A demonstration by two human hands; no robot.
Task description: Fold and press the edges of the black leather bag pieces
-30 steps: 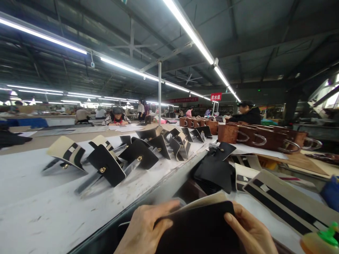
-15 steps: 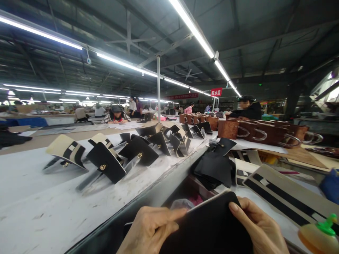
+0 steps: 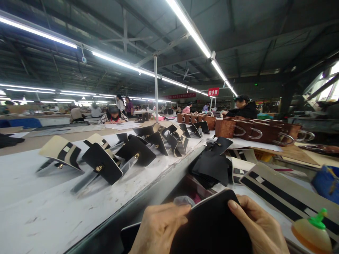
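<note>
A black leather panel [image 3: 212, 225] with a pale edge and rounded corner is held up in front of me. My right hand [image 3: 261, 222] grips its right corner, thumb on the black face and fingers behind. My left hand [image 3: 161, 225] is closed at the panel's left edge, with fingertips pressed along the pale rim. Part of another black piece [image 3: 129, 234] shows beside my left wrist. Just beyond the panel lies a stack of black leather pieces [image 3: 212, 165]. To the right rest beige panels with black stripes [image 3: 280, 194].
Several black flaps with gold clasps [image 3: 102, 164] stand on the white-covered table [image 3: 50, 211] to the left. A bottle with a green nozzle [image 3: 314, 229] is at lower right. Brown handbags [image 3: 254, 130] line the back right, near a co-worker [image 3: 243, 107]. A blue container [image 3: 327, 183] stands at right.
My left hand has slid a little to the right and up along the panel's edge. More of the other black piece shows at lower left. The view has shifted slightly.
</note>
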